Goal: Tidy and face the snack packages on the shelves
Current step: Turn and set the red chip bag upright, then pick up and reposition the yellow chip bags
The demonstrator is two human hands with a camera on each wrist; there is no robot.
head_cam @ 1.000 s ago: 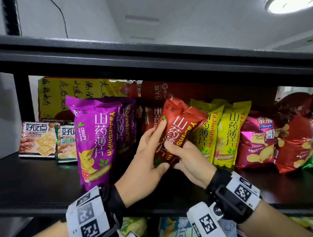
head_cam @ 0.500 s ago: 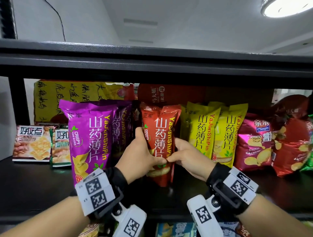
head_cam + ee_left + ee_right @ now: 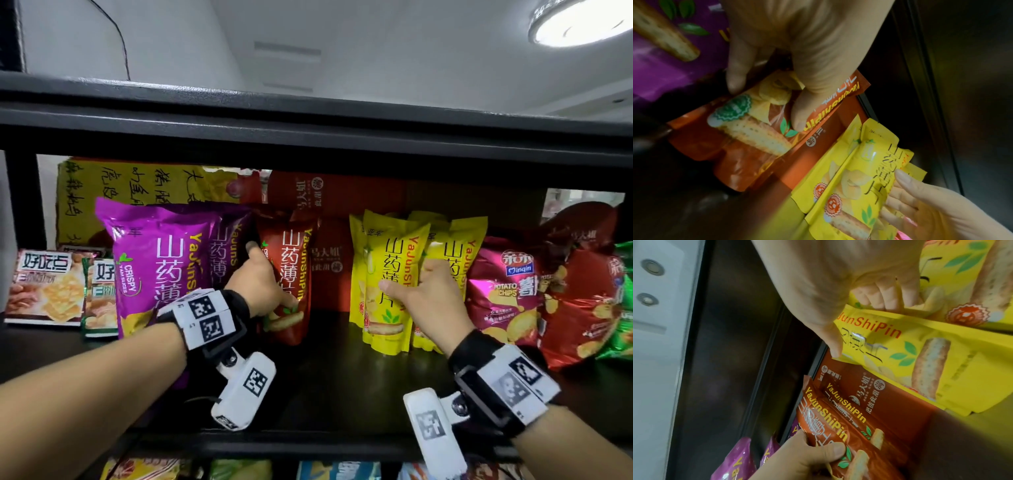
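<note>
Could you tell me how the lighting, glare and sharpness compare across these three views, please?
Head view: the ceiling lamp is blown out, the shelf's straight edges bow from wide-angle distortion, and bag print is sharp. Left wrist view: dim and soft, the purple bag blurred up close, the red bag clearer. Right wrist view: brighter, with small glare on the yellow bag; its lettering reads clearly.

A round ceiling lamp (image 3: 579, 24) glares top right; the shelf interior sits dim, wrist views dark, soft and edge-warped.
</note>
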